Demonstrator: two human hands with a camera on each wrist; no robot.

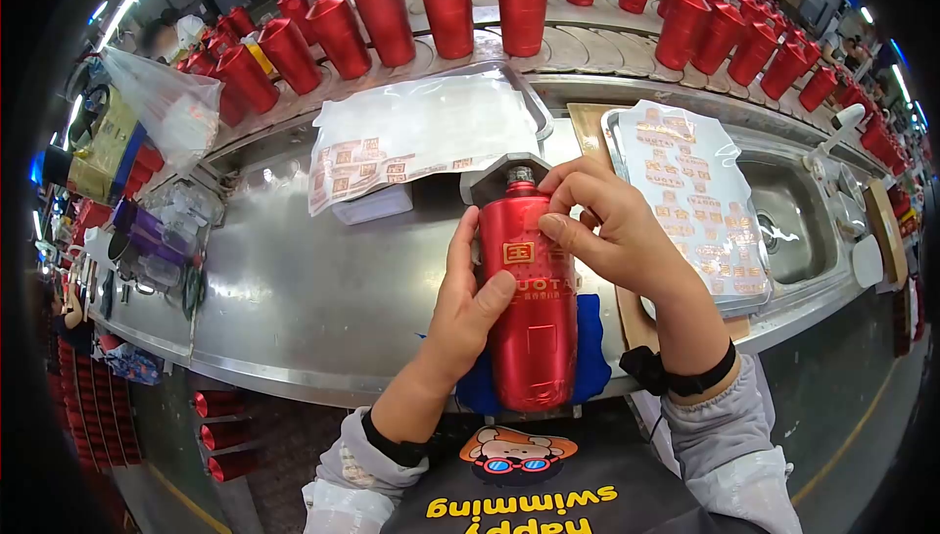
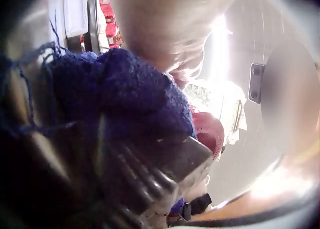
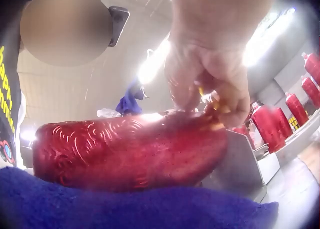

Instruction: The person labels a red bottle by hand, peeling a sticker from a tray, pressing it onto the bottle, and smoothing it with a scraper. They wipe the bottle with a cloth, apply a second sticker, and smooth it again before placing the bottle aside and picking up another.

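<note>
A red bottle (image 1: pixel 532 338) with a bare threaded neck lies on a blue cloth (image 1: pixel 590 348), its neck pointing away from me. My left hand (image 1: pixel 465 304) holds its left side, thumb across the front and fingers along the edge. Gold and pale lettering on a clear sticker (image 1: pixel 548 286) shows over the bottle's upper front. At the bottle's right shoulder, my right hand (image 1: pixel 612 231) has its fingers bent and pinches the sticker's upper edge between thumb and forefinger. In the right wrist view, a yellowish glint shows between those fingers (image 3: pixel 232 101).
A grey angled support (image 1: pixel 480 185) stands behind the bottle's neck. Printed white sheets (image 1: pixel 431 113) cover a tray at left; another printed sheet (image 1: pixel 685 191) lies on a tray at right, beside a sink (image 1: pixel 783 211). Red bottles (image 1: pixel 450 10) line a curved conveyor behind.
</note>
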